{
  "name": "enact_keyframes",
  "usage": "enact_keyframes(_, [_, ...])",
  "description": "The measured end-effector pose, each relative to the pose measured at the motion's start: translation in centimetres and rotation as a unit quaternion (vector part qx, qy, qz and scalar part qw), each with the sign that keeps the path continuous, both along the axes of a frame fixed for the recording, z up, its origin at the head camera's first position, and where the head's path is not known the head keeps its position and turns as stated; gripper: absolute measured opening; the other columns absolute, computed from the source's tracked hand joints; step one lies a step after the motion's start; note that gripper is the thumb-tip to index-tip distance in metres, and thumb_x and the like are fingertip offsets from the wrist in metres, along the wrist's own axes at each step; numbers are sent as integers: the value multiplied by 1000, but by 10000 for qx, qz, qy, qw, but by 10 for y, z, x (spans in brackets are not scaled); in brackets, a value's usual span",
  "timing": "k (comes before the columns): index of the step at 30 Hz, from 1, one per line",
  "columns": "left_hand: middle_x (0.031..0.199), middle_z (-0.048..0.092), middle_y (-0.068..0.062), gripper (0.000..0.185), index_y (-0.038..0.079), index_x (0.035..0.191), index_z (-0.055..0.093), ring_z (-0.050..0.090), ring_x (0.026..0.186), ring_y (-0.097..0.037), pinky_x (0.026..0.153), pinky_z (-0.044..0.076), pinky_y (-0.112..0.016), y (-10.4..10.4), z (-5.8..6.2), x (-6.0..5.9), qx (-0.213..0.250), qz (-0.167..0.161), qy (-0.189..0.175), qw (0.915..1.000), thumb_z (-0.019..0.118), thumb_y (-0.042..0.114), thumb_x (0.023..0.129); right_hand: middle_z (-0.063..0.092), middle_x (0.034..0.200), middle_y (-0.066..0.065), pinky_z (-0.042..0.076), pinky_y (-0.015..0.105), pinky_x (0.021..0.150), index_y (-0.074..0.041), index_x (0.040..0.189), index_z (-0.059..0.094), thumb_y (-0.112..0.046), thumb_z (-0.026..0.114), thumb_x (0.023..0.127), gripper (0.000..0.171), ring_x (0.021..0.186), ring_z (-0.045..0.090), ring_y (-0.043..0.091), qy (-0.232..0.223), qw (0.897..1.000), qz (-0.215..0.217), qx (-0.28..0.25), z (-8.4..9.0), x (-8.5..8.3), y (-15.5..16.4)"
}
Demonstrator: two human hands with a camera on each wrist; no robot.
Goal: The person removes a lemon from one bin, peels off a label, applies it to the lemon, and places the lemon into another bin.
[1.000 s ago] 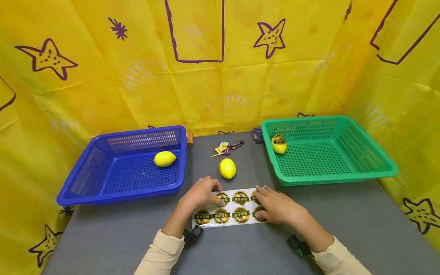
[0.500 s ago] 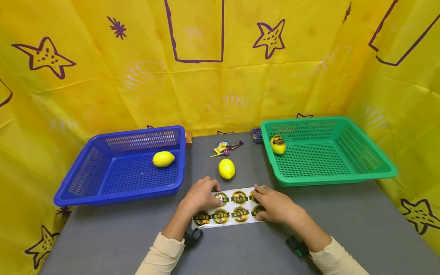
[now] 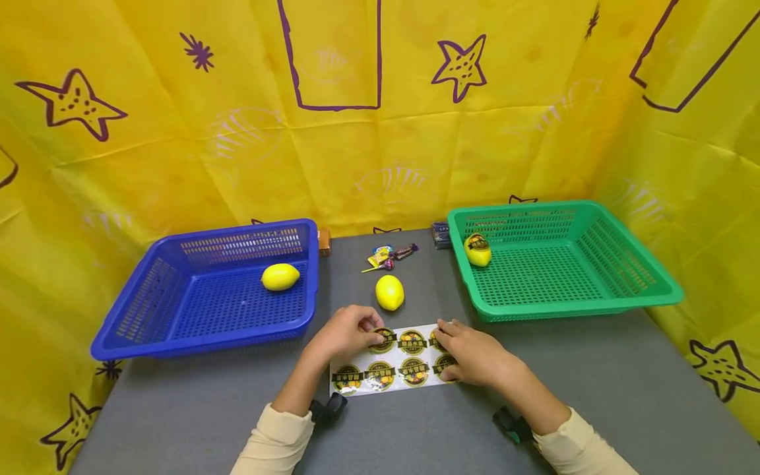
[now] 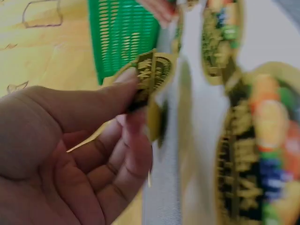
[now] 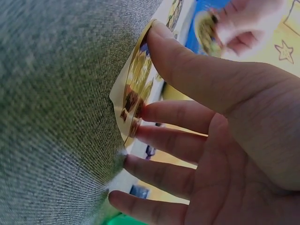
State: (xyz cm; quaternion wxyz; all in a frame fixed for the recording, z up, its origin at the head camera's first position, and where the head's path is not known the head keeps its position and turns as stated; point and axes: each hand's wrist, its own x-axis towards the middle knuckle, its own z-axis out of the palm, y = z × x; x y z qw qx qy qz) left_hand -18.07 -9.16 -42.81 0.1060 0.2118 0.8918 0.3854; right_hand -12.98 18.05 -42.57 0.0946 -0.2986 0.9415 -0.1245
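A white sheet of round black-and-gold fruit stickers (image 3: 396,357) lies on the grey table. At its far left corner my left hand (image 3: 347,335) pinches one sticker (image 4: 159,70) between thumb and fingers; in the left wrist view it stands lifted away from the backing. My right hand (image 3: 477,356) rests on the sheet's right end, thumb and fingertips pressing on it, fingers fairly straight in the right wrist view. A plain lemon (image 3: 389,293) sits just beyond the sheet.
A blue basket (image 3: 202,342) at left holds one plain lemon (image 3: 280,277). In the green basket (image 3: 570,310) at right is a lemon bearing a sticker (image 3: 477,249). Wrapped candies (image 3: 382,256) and small boxes (image 3: 441,235) lie at the back, before a yellow cloth.
My left thumb and fingers have closed on the upper left sticker and raised it a little from the sheet. The right hand stays in place.
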Motion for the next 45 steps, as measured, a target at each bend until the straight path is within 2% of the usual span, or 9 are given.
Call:
enact_keyframes(8, [90, 71, -8, 14, 1, 103, 74, 62, 72, -19, 62, 52, -28, 16, 15, -35, 1546, 1188, -86, 9808, 69, 12, 96, 49, 142, 29, 43, 55, 102, 7, 133, 58, -25, 85, 80, 67, 129, 46, 50, 56, 10000, -2, 20, 0, -1, 0])
enact_keyframes(16, [92, 69, -8, 17, 2, 104, 76, 59, 82, -19, 65, 47, -26, 26, 17, -67, 1017, 1408, -301, 9843, 70, 15, 95, 50, 141, 29, 44, 55, 100, 8, 131, 59, -25, 85, 80, 67, 128, 47, 51, 170, 9998, 82, -29, -1, -1, 0])
enact_keyframes(26, [92, 63, -8, 21, 6, 109, 76, 56, 83, -21, 62, 46, -27, 26, 4, -70, 849, 1457, -400, 9849, 75, 18, 91, 51, 142, 27, 45, 56, 100, 6, 131, 59, -26, 85, 81, 65, 128, 48, 49, 112, 9999, 35, 126, 3, -1, -1])
enact_keyframes(30, [110, 65, -13, 26, 9, 116, 73, 61, 96, -26, 64, 54, -31, 25, 1, -68, 984, 1435, -599, 9829, 74, 22, 93, 56, 135, 25, 50, 54, 92, 1, 118, 67, -24, 82, 84, 45, 121, 56, 44, 336, 9994, 26, 74, 6, -7, -6])
enact_keyframes(33, [120, 63, -17, 29, 11, 121, 71, 65, 90, -25, 61, 57, -35, 24, -3, -66, 1153, 1395, -839, 9799, 72, 24, 95, 62, 127, 20, 54, 49, 85, -2, 115, 69, -21, 76, 90, 32, 108, 64, 35, 829, 9949, -213, -535, 5, -17, -16])
enact_keyframes(37, [123, 61, -22, 35, 8, 128, 66, 65, 67, -20, 59, 59, -36, 22, -7, -65, 1579, 1314, -1202, 9713, 71, 22, 96, 62, 124, 17, 54, 46, 79, 0, 132, 60, -20, 63, 100, 38, 97, 65, 29, 361, 9732, -1039, -2020, 5, -44, -38])
enact_keyframes(40, [124, 59, -24, 39, 6, 131, 63, 67, 66, -22, 63, 60, -38, 20, -9, -65, 1968, 1230, -1558, 9601, 72, 17, 95, 58, 123, 20, 56, 45, 68, -1, 141, 50, -24, 53, 105, 43, 85, 65, 33, -978, 9282, -1674, -3175, 3, -71, -53])
enact_keyframes(43, [125, 58, -24, 40, 5, 133, 61, 69, 70, -23, 66, 60, -39, 19, -9, -63, 2165, 1113, -1787, 9533, 71, 11, 95, 58, 111, 20, 54, 40, 52, -2, 142, 47, -30, 49, 107, 45, 64, 61, 31, -1930, 8851, -2057, -3702, -2, -93, -66])
enact_keyframes(45, [125, 58, -24, 40, 6, 134, 61, 70, 71, -24, 67, 60, -38, 18, -9, -63, 2208, 1064, -1875, 9512, 70, 8, 95, 60, 102, 18, 53, 36, 48, -3, 140, 49, -35, 49, 107, 46, 57, 56, 27, -2229, 8774, -2145, -3668, -6, -101, -71])
